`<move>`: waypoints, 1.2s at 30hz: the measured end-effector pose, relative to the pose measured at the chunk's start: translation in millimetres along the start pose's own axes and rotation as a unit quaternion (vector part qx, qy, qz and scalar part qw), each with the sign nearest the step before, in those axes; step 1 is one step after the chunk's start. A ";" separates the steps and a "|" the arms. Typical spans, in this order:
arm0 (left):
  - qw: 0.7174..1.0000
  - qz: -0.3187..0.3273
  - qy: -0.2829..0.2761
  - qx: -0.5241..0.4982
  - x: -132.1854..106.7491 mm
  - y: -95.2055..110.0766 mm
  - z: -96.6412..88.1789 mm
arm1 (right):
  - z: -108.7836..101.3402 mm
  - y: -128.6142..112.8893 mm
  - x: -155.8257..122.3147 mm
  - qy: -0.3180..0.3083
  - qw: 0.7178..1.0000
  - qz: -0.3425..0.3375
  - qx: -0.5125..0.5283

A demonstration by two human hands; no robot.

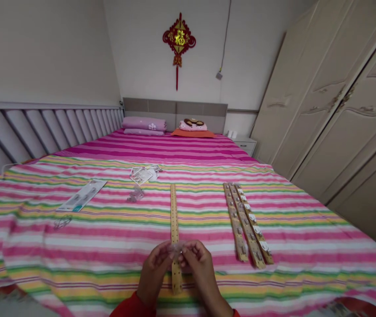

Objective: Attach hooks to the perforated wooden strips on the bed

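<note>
A small clear piece (177, 249) is pinched between left hand (154, 270) and right hand (199, 264), just over a bare perforated wooden strip (173, 211) on the striped bed (108, 246). Three finished strips (247, 224) to the right carry white fittings; this one has none. I can't tell what the clear bag (135, 193) beyond holds

Indistinct clear item (177, 249) between fingers (189, 254)
</note>
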State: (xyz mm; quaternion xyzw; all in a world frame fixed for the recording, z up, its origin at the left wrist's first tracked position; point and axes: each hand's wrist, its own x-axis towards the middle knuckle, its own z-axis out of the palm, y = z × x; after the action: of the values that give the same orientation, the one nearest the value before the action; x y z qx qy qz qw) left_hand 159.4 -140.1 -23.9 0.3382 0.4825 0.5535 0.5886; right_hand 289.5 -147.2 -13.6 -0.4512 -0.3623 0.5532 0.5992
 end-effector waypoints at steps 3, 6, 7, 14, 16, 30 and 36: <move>0.997 -0.050 0.001 -0.057 -2.7 2.7 4.3 | 1.4 -2.3 -11.6 -0.001 0.991 -0.107 -0.085; 0.985 -0.093 -0.032 -0.142 -4.7 1.4 6.7 | -0.3 -1.6 -16.5 -0.014 0.971 -0.183 -0.151; 0.981 -0.103 -0.037 -0.159 -5.1 0.4 7.0 | -1.4 -0.4 -16.0 -0.008 0.974 -0.176 -0.145; 0.996 -0.075 -0.034 -0.032 -7.1 0.3 3.4 | -7.1 -0.6 -10.5 0.038 0.996 -0.068 -0.042; 0.998 -0.034 -0.040 0.027 -7.4 3.6 1.3 | -7.6 -5.6 -10.3 0.020 0.998 -0.054 -0.035; 0.995 -0.062 -0.016 0.077 -10.4 -2.2 -8.1 | -15.0 18.8 1.6 -0.023 0.998 0.052 0.028; 0.991 -0.019 0.022 0.128 -4.2 -21.9 -12.8 | -16.1 28.0 4.5 0.004 0.999 0.052 0.014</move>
State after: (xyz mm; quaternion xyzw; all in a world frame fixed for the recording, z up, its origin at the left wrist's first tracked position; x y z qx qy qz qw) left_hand 154.8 -149.4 -47.4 0.3891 0.5684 0.4832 0.5405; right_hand 295.7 -145.6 -45.6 -0.4634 -0.3284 0.5868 0.5772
